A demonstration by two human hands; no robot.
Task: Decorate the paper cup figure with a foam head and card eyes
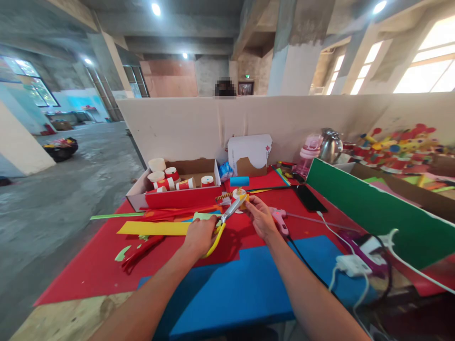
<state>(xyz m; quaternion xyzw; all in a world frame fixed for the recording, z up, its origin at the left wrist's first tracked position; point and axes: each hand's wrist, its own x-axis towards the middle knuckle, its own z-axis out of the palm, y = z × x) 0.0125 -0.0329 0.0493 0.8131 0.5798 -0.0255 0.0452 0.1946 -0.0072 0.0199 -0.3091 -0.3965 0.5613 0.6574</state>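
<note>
My left hand [202, 234] is closed around the yellow handles of a pair of scissors [232, 210], whose blades point up and to the right. Between the fingertips of my right hand [261, 215] is a small piece of yellow paper [244, 203], right at the blade tips. Just beyond them stands a white paper cup [239, 193], partly hidden, with a blue paper roll [239, 181] above it. A coiled striped paper strip [223, 196] juts out to its left. Beside my left hand lies a long yellow paper strip [152, 228].
A pink glue gun [279, 219] lies right of my right hand. At the back left, an open box [137, 195] holds several paper cups. A phone [309, 198], a power strip [355, 265] with cables and a green-sided box [373, 218] are on the right. A white partition [177, 123] stands behind.
</note>
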